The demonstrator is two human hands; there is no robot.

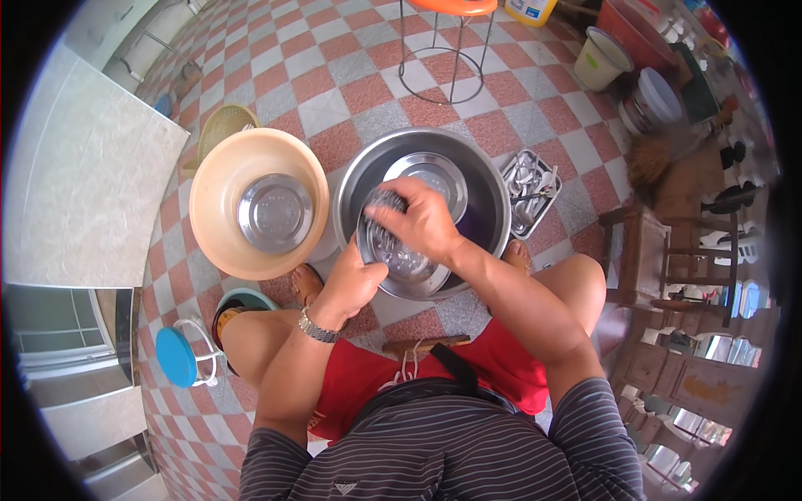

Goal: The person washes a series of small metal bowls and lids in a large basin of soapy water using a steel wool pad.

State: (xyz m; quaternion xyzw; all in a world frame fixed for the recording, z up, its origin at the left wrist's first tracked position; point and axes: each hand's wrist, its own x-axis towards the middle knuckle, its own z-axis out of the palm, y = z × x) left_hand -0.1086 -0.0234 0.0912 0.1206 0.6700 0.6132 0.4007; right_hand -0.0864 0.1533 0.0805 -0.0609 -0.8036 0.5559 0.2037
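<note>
Above the big grey metal basin (493, 159), my left hand (355, 282) grips the near-left rim of a shiny steel plate (407, 265), which is tilted. My right hand (422, 219) is closed on a dark grey scouring pad (386, 203) and presses it toward the inside of that plate; the pad is blurred. Another steel plate (451, 177) lies in the basin beyond my right hand, partly covered by it. On the left, a peach plastic basin (213, 242) holds one steel dish (274, 213).
A tray of spoons and other cutlery (531, 190) lies right of the metal basin. An olive basket (219, 125) sits behind the peach basin. An orange-topped stool (455, 7) stands ahead, a blue-topped stool (175, 356) at left. Buckets (603, 58) and a wooden chair (639, 259) line the right.
</note>
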